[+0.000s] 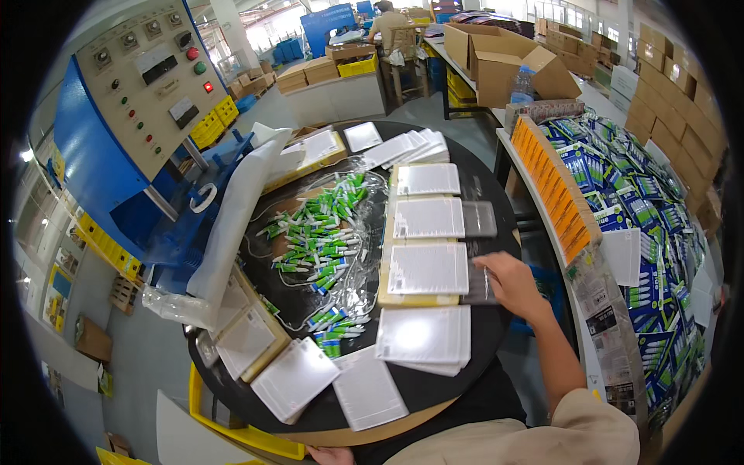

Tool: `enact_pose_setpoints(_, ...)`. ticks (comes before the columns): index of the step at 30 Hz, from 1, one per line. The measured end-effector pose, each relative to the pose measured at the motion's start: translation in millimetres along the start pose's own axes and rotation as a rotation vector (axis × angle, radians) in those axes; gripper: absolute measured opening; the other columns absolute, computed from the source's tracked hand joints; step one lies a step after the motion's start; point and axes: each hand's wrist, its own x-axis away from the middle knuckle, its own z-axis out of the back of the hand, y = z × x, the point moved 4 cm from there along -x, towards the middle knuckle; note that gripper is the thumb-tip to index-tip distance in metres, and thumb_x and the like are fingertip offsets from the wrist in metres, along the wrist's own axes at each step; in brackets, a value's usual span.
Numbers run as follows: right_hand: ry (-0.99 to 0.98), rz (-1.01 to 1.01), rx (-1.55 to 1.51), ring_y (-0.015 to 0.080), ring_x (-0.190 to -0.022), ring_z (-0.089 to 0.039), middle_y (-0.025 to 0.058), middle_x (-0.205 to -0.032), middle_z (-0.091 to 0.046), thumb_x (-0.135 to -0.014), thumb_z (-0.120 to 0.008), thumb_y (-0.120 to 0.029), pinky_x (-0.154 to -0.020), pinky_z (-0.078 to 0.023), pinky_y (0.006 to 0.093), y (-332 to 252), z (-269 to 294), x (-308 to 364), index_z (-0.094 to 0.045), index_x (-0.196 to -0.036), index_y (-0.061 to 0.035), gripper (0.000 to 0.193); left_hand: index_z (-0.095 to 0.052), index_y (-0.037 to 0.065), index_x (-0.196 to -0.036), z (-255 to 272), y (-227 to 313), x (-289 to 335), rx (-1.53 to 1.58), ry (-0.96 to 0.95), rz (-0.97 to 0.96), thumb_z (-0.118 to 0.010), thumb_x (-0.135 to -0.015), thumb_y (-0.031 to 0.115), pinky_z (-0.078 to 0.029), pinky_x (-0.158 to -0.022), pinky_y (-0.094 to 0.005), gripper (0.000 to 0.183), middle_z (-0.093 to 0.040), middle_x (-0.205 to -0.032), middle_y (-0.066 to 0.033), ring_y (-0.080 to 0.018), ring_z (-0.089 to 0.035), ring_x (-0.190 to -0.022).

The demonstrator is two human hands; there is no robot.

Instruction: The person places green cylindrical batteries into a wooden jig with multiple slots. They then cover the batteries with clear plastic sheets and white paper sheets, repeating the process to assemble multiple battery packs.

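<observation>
At the right side of the round black table (442,387), my right hand (511,285) has its fingers bent around the edge of a clear plastic blister (482,280). This blister lies beside a white card (428,269) on a yellowish block (418,300). Another clear blister (480,218) sits just beyond, next to a second white card (428,217). My left hand (332,456) shows only partly at the lower edge, below the table rim; its fingers are mostly hidden. Small green-and-white tubes (318,236) lie heaped in the middle of the table.
More white cards (426,335) ring the table. A roll of clear film (240,217) leans at the left, by a blue machine (116,155) with a control panel. On the right, a long bin (577,225) holds many packed blister cards. An open carton (504,66) and a seated person (387,27) are farther back.
</observation>
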Motion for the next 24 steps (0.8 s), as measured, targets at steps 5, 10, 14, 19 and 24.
enact_pose_setpoints(5, -0.428, 0.182, 0.408, 0.0426, -0.150, -0.033, 0.0248, -0.159, -0.039, -0.080, -0.070, -0.004, -0.121, -0.028, 0.0580, 1.4, -74.0, -38.9, -0.045, -0.151, -0.0030, 0.075, -0.046, -0.007, -0.144, -21.4, 46.2, 10.9, 0.014, 0.007, -0.126, -0.048, -0.109, 0.027, -0.048, -0.101, -0.0439, 0.049, -0.059, -0.137, -0.0255, -0.0387, -0.061, -0.116)
enact_pose_setpoints(10, -0.550, 0.371, 0.312, 0.0447, -0.153, -0.027, 0.0300, -0.161, -0.033, -0.085, -0.070, -0.028, -0.119, -0.025, 0.0679, -69.3, -133.5, 0.2, -0.041, -0.155, -0.0010, 0.080, -0.044, -0.006, -0.145, 10.7, 37.0, -35.4, 0.755, 0.453, 0.491, -0.063, -0.101, 0.019, -0.051, -0.099, -0.0415, 0.054, -0.061, -0.133, -0.0224, -0.0327, -0.064, -0.109)
enact_pose_setpoints(14, -0.258, 0.495, 0.457, 0.0523, -0.140, -0.044, 0.0349, -0.149, -0.049, -0.096, -0.050, -0.023, -0.112, -0.032, 0.0704, -147.9, -168.7, 38.2, -0.054, -0.142, 0.0098, 0.056, -0.035, -0.007, -0.152, 39.9, 75.5, -118.3, 0.163, -0.025, 0.082, -0.059, -0.103, 0.024, -0.048, -0.107, -0.0413, 0.063, -0.056, -0.142, -0.0213, -0.0283, -0.058, -0.127)
enact_pose_setpoints(19, -0.203, 0.603, 0.347, 0.0414, -0.093, -0.071, 0.0373, -0.117, -0.066, -0.094, -0.053, -0.020, -0.084, -0.056, 0.0507, -207.6, -170.3, 30.4, -0.055, -0.144, 0.0020, 0.055, -0.047, -0.002, -0.147, 70.7, 69.9, -201.6, 0.172, -0.082, 0.126, -0.046, -0.107, 0.033, -0.051, -0.107, -0.0447, 0.053, -0.059, -0.141, -0.0179, -0.0313, -0.061, -0.125)
enact_pose_setpoints(24, -0.054, 0.708, 0.139, 0.0185, -0.067, -0.068, 0.0167, -0.093, -0.069, -0.089, -0.060, -0.018, -0.056, -0.055, 0.0326, -196.7, -103.7, -3.2, -0.058, -0.142, -0.0073, 0.054, -0.050, -0.003, -0.143, 98.7, 60.5, -227.6, -0.275, -0.261, -0.317, -0.062, -0.097, 0.037, -0.050, -0.103, -0.0399, 0.061, -0.060, -0.135, -0.0148, -0.0277, -0.061, -0.120)
